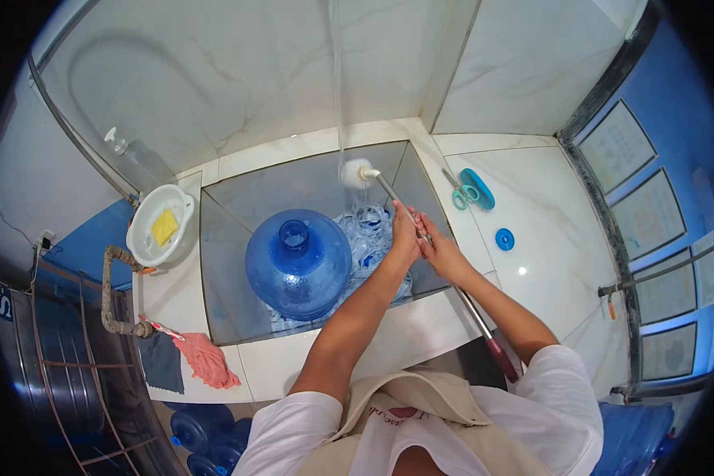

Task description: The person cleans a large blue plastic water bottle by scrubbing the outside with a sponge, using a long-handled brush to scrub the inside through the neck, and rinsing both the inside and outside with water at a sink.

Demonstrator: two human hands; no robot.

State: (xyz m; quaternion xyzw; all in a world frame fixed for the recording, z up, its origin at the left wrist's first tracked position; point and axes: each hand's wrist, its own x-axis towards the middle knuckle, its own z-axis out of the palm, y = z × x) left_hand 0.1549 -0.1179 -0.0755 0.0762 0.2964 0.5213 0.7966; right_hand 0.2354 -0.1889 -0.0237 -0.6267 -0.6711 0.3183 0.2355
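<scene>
Both my hands are closed around a long-handled brush with a metal shaft and a dark red grip end. My left hand holds the shaft nearer the white bristle head, and my right hand grips just behind it. The bristles are under a thin stream of water over the grey sink. Upright in the sink, left of my hands, stands a large blue water jug, its open neck facing up. Clear, blue-marked plastic pieces lie heaped around it.
On the left ledge are a white basin with a yellow sponge, a pump bottle, a pink cloth and a grey cloth. Scissors, a teal brush and a blue cap lie right.
</scene>
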